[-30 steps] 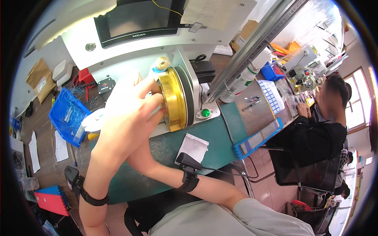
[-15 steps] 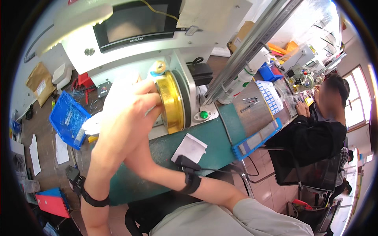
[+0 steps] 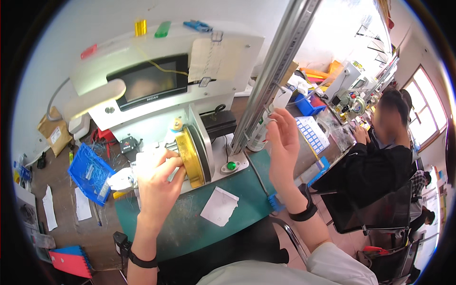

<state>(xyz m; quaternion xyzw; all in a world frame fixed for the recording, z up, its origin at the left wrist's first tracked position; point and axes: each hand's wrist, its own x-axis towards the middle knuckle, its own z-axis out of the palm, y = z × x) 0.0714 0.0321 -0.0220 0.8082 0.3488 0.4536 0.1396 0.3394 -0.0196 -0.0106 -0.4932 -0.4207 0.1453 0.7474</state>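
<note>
There's the gold-coloured wheel [image 3: 191, 160] on the white machine [image 3: 244, 59], standing on edge just right of your nearer left hand [image 3: 161, 175], fingers bunched narrow at its face, while your right hand [image 3: 285, 147] curls loosely, well apart, any thin thing in either grip impossible to tell.

Between my bare left hand [image 3: 159, 175] and raised right hand [image 3: 283, 154], I could pass above the flat green mat [image 3: 248, 199]. Farther off, an upright silver metal post [image 3: 271, 71] blocks me; a round gold-coloured wheel [image 3: 192, 157] bars my left hand's rightward path.
</note>
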